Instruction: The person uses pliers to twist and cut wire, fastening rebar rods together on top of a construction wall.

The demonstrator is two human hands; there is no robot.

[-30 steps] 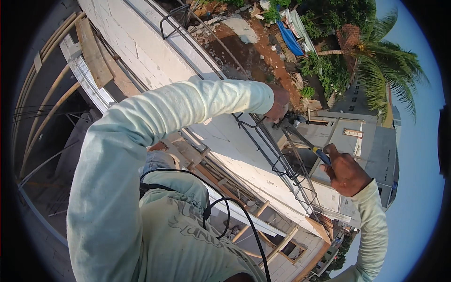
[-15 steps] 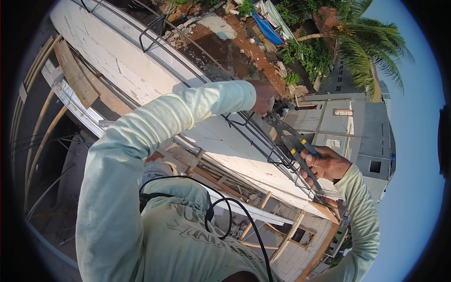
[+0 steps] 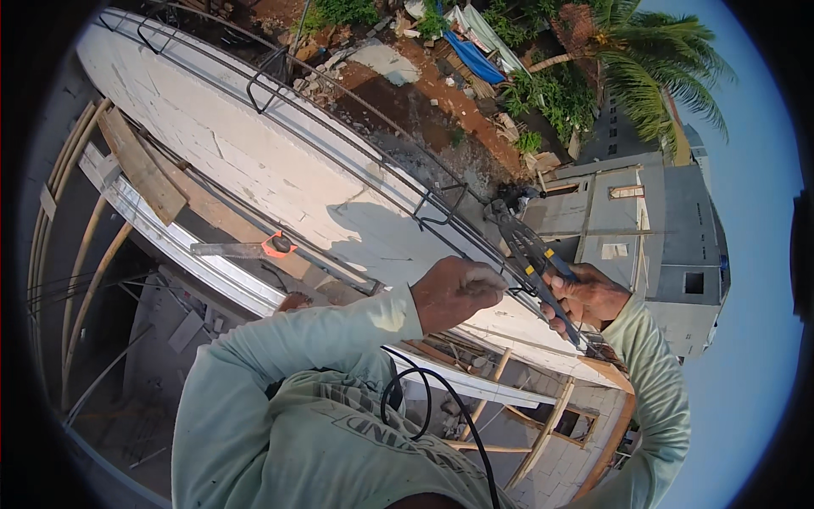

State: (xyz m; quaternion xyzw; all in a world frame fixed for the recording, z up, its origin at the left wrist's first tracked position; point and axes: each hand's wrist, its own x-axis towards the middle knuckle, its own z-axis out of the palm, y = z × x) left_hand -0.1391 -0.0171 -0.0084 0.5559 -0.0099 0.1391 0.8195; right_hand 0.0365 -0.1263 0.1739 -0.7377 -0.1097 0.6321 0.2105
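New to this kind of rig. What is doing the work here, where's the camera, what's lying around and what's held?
No robot: these are a person's own bare hands. The view comes from a fisheye camera on the head, looking down, so straight edges bend near the rim. Left in the picture is the person's left.

The big pale band is a wall, with a steel bar cage running along its top. The right hand holds pliers with yellow bands on the handles. The left hand is curled close to the cage; whether it grips anything, I can't tell.

Beside the wall, further left, lies an orange-handled saw. A palm stands beyond.
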